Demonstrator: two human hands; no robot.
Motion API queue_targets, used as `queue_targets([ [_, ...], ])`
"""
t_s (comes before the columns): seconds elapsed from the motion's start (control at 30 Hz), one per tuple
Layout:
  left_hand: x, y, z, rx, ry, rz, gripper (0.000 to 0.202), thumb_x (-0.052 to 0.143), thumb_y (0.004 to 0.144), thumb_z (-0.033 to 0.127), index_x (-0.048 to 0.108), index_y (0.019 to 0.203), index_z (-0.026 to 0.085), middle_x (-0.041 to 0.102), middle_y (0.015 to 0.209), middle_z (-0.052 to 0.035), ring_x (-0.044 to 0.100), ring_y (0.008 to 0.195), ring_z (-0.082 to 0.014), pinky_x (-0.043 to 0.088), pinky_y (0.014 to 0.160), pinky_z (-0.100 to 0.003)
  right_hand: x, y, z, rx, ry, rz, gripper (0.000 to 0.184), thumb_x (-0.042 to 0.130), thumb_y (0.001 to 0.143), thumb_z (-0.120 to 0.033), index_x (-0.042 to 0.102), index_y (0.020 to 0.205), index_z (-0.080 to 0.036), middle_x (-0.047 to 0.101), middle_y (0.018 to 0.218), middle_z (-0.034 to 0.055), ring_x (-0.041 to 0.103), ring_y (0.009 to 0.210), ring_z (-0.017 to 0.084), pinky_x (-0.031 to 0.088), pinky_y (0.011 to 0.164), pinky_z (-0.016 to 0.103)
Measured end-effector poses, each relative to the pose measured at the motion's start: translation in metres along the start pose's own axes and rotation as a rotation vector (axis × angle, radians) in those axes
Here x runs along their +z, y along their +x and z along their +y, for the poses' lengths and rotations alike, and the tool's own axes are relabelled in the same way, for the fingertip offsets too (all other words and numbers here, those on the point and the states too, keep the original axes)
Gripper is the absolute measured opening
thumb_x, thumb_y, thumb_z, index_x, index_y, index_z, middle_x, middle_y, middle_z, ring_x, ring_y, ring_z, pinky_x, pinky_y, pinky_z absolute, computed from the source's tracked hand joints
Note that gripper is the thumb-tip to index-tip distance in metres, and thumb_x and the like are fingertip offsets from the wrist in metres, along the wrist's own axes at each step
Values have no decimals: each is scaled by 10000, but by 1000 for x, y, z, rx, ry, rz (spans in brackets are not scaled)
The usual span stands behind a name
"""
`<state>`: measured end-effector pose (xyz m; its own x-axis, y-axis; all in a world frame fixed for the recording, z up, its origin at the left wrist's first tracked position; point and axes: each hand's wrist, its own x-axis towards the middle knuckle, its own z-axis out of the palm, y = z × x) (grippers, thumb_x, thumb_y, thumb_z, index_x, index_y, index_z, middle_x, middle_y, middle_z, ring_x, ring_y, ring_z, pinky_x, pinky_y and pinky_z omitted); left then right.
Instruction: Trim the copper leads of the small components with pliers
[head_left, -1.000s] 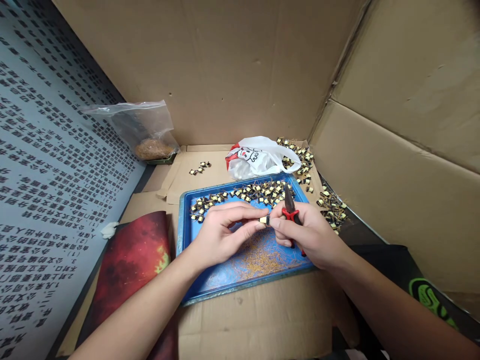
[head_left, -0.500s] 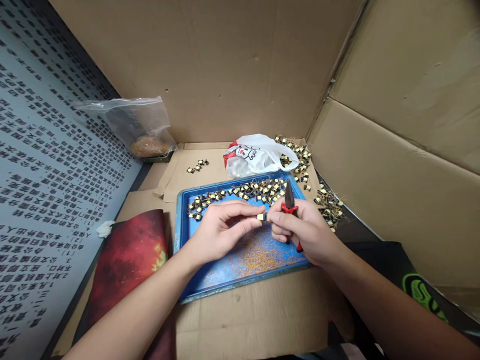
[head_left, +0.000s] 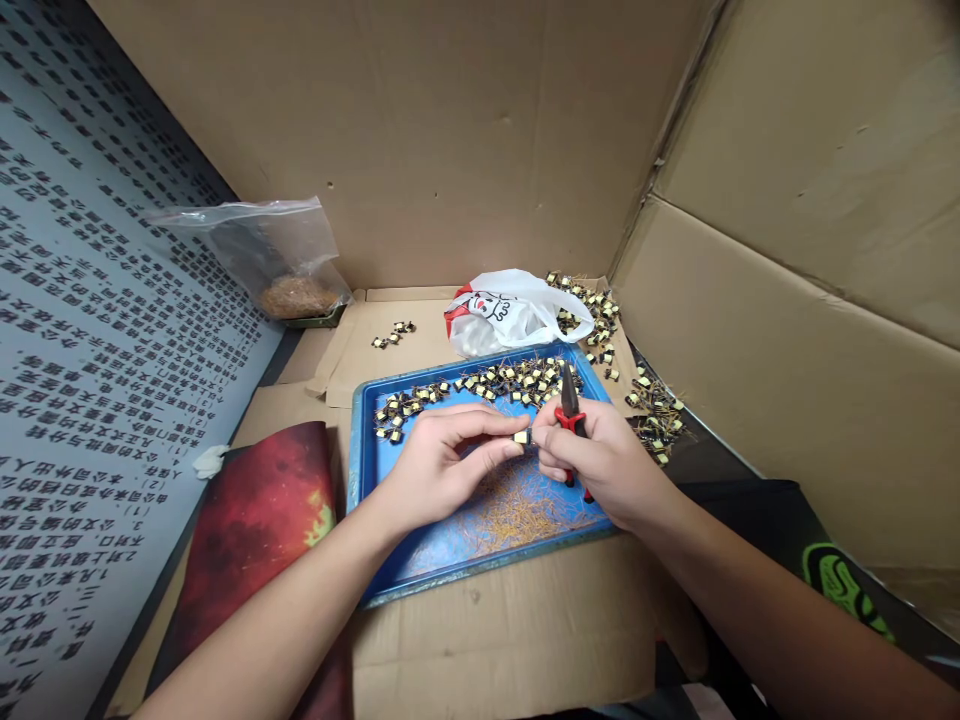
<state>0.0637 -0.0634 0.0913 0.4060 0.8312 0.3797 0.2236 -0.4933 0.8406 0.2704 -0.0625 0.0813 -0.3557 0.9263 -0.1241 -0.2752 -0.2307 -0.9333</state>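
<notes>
My left hand (head_left: pixel 442 462) pinches a small yellow and black component (head_left: pixel 523 437) between thumb and fingers, above a blue tray (head_left: pixel 420 555). My right hand (head_left: pixel 600 460) meets it from the right; its fingertips touch the same component, and its palm grips red-handled pliers (head_left: pixel 570 405) with the dark jaws pointing away from me. A row of several like components (head_left: pixel 487 385) lies along the tray's far edge. Cut golden wire scraps (head_left: pixel 517 510) are heaped on the tray under my hands.
Cardboard walls enclose the space at the back and right. A white plastic bag (head_left: pixel 510 312) lies behind the tray, with more components (head_left: pixel 652 405) scattered to its right. A clear bag (head_left: pixel 277 262) stands at back left. A red sheet (head_left: pixel 255 525) lies left of the tray.
Both hands stay together on the small component. The pliers and right hand have shifted slightly left; the view has drifted a little.
</notes>
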Motion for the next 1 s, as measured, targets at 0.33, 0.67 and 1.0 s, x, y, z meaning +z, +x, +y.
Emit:
queue_targets([
  [0.33, 3, -5, -7, -202, -245, 30, 311, 811, 969, 322, 821, 1232, 158, 852, 1062, -113, 776, 814, -161, 637, 737, -259, -4, -5, 0, -202, -138, 20, 255, 776, 933, -421, 699, 881, -183, 505, 646, -41, 456, 569, 121, 359, 548, 292],
  [0.67, 5, -3, -3, -289, -455, 16, 308, 827, 957, 317, 793, 1201, 132, 838, 965, -109, 758, 745, -146, 643, 724, -255, 5, -10, -6, -433, -419, 63, 91, 751, 879, -224, 701, 955, -215, 420, 647, -78, 417, 545, 105, 381, 532, 268],
  [1.0, 3, -4, 0, -285, -416, -3, 297, 807, 972, 314, 823, 1217, 147, 837, 1052, -122, 708, 704, -113, 612, 701, -235, 1, -11, 2, -496, -511, 78, 65, 756, 951, -252, 702, 974, -225, 451, 690, -66, 461, 587, 110, 431, 589, 276],
])
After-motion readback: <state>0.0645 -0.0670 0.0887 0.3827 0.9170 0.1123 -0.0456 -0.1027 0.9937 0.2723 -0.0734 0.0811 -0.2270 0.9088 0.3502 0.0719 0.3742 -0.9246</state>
